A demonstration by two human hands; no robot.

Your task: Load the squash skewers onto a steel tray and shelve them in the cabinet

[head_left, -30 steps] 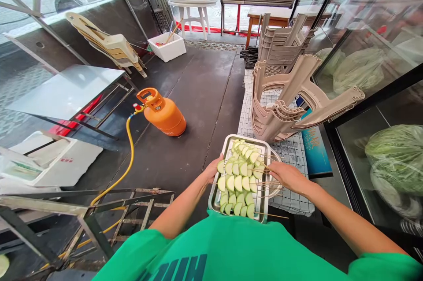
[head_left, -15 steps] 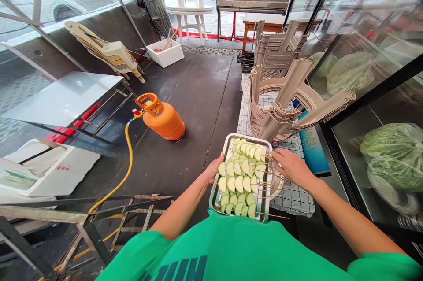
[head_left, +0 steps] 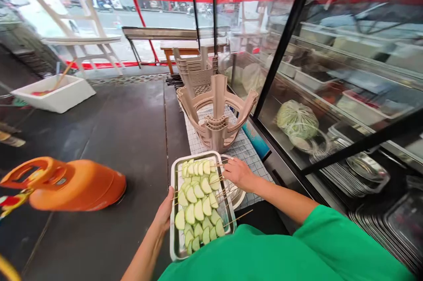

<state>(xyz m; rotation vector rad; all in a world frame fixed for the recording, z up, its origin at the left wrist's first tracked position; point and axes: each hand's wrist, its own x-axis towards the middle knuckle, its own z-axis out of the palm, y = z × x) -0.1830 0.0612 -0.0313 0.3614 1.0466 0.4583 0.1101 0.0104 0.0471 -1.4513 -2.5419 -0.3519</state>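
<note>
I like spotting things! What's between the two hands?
In the head view, the metal tray of green slices on skewers lies between the left hand and right hand.

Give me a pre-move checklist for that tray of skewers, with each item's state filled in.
1. Left hand gripping the metal tray at its left rim: ok.
2. Right hand on the tray's right side, at the skewer ends: ok; whether it grips the rim, cannot tell.
3. Green vegetable slices lying inside the tray: ok.
4. Skewer sticks kept within the rim: not ok, several poke out on the right.
5. Floor path on the left: not ok, the orange gas cylinder lies there.
6. Path ahead: not ok, stacked plastic chairs stand just beyond the tray.
</note>
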